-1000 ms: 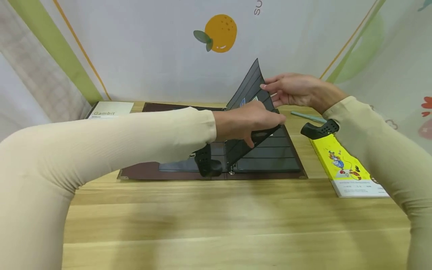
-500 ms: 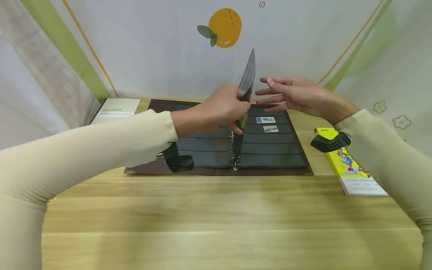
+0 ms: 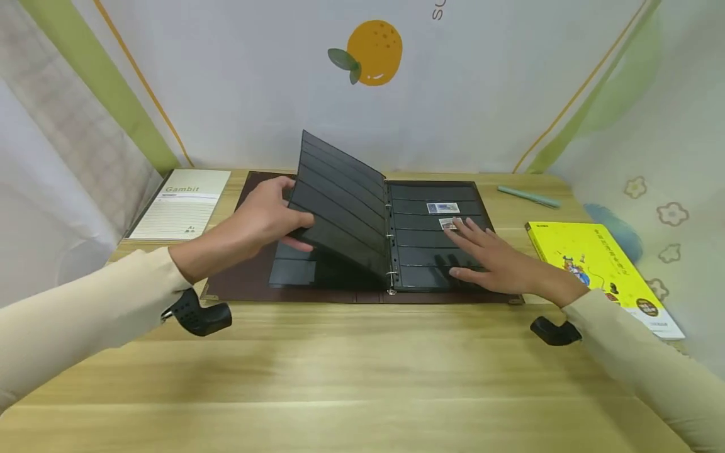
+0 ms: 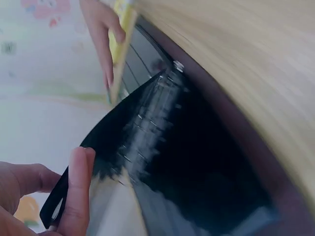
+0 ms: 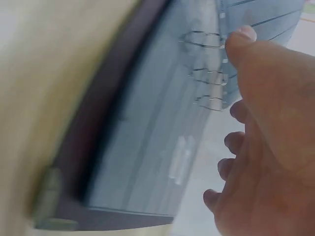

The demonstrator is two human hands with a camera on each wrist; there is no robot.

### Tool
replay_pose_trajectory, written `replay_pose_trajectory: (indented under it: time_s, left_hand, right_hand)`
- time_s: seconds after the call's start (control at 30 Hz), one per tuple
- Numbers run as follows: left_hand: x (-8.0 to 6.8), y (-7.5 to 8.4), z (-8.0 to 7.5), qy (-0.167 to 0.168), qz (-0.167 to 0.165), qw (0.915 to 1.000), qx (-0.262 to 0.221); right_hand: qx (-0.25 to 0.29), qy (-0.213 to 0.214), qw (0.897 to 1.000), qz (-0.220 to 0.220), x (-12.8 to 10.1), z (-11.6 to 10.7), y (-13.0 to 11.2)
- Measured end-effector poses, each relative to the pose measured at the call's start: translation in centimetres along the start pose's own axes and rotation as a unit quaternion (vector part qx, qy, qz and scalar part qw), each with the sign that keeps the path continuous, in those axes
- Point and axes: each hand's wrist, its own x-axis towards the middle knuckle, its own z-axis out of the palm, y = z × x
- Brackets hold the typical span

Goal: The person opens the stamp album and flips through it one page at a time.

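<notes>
A stamp album with a dark brown cover [image 3: 233, 281] lies spread on the table. My left hand [image 3: 260, 217] pinches the outer edge of a black pocket page [image 3: 340, 201], which stands tilted over the album's left side. In the left wrist view, the thumb and fingers [image 4: 78, 191] lie on opposite faces of that page. Metal rings [image 5: 209, 73] run along the spine. On the right-hand black page [image 3: 419, 257] sit two small stamps, an upper stamp [image 3: 443, 208] and a lower stamp [image 3: 447, 224]. My right hand [image 3: 501, 261] is over this page with fingers spread, fingertips overlapping the lower stamp.
A "Gambit" notepad [image 3: 187, 204] lies at the back left. To the right of the album are a yellow book [image 3: 589, 251] and, farther back, a green pen [image 3: 529, 196]. A printed curtain [image 3: 272, 88] hangs behind the table.
My left hand has swung the black page from the right across the rings to the left. My right hand has let go of the page and come down over the right-hand page.
</notes>
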Motion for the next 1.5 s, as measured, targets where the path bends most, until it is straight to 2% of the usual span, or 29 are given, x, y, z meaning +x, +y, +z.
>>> replay_pose_trajectory:
  time_s: [0.2,0.23,0.33,0.47,0.7,0.87,0.97,1.03,1.1,1.17,1.23,1.27,1.3,1.33,1.37,1.43,1.5]
  left_hand:
    - [1.2,-4.2,-1.0,-0.002,-0.034,0.9994,-0.005]
    - [1.4,-4.9,-1.1,-0.002,-0.038,0.9993,0.006]
    - [1.8,-6.8,-1.2,0.009,-0.035,0.9962,0.079]
    - [2.0,-8.7,-1.0,0.035,-0.021,0.9822,0.183]
    - [2.6,-10.8,-0.3,0.034,0.011,0.9741,0.223]
    - [3.1,-11.3,0.0,0.031,0.023,0.9616,0.272]
    - [3.1,-11.2,0.1,0.032,0.041,0.9448,0.323]
    - [2.9,-11.1,0.2,0.039,0.056,0.9296,0.362]
    - [2.6,-10.9,0.4,0.049,0.073,0.9052,0.416]
    - [2.5,-10.6,0.8,0.064,0.102,0.8740,0.471]
    - [2.9,-10.2,1.2,0.070,0.146,0.8426,0.514]
    - [3.3,-10.0,1.3,0.064,0.168,0.8312,0.526]
    - [3.8,-9.9,1.4,0.053,0.191,0.8234,0.532]
    - [4.4,-9.8,1.5,0.034,0.210,0.8194,0.532]
    - [5.1,-9.7,1.5,0.009,0.223,0.8198,0.527]
    - [6.1,-9.7,1.5,-0.050,0.219,0.8312,0.508]
    - [6.8,-9.9,1.5,-0.097,0.196,0.8399,0.497]
  right_hand:
    - [0.000,0.007,1.000,0.020,-1.1,1.9,0.9]
    - [0.000,0.010,1.000,0.023,-1.2,2.2,1.0]
    - [0.004,0.020,0.999,0.027,-1.3,3.2,1.4]
    - [-0.001,0.025,0.999,0.031,-1.2,4.4,1.6]
    - [0.005,0.006,0.999,0.050,-1.3,5.4,1.4]
    - [0.011,-0.002,0.998,0.054,-1.3,5.2,1.3]
    - [0.016,-0.004,0.998,0.056,-1.3,5.0,1.2]
    - [0.018,-0.004,0.998,0.056,-1.3,4.9,1.2]
    - [0.019,-0.004,0.998,0.055,-1.2,4.9,1.1]
    - [0.017,-0.004,0.998,0.054,-1.2,4.9,1.1]
    - [0.016,-0.002,0.998,0.053,-1.2,4.9,1.1]
    - [0.017,-0.002,0.998,0.054,-1.2,4.9,1.1]
    - [0.018,-0.002,0.998,0.053,-1.2,4.9,1.1]
    - [0.020,-0.002,0.998,0.054,-1.2,4.9,1.1]
    - [0.024,-0.003,0.998,0.055,-1.2,4.8,1.1]
    - [0.032,-0.006,0.998,0.057,-1.2,4.8,1.2]
    - [0.040,-0.010,0.997,0.058,-1.2,4.7,1.3]
